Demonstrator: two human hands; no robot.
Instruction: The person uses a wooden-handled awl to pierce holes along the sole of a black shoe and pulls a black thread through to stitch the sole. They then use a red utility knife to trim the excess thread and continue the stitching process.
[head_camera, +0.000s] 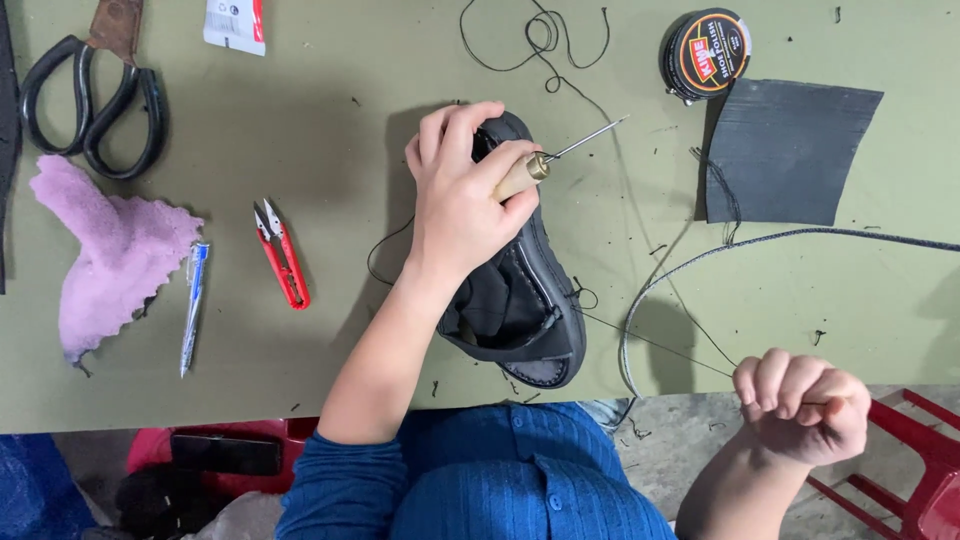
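At the far left, large black scissors (90, 100) run partly off the top edge, above a pink cloth scrap (110, 250), a pen (192, 305) and red thread snips (283, 253). The left hand (465, 190) is curled around a wooden-handled awl (555, 155) and presses down on a black shoe (525, 290) lying mid-table, hiding its far end. A thin black thread (660, 345), hard to trace, runs from the shoe to the right hand (800, 405), fisted tight around it off the table's edge. Beyond lie a polish tin (708, 52) and a dark rubber sheet (785, 150).
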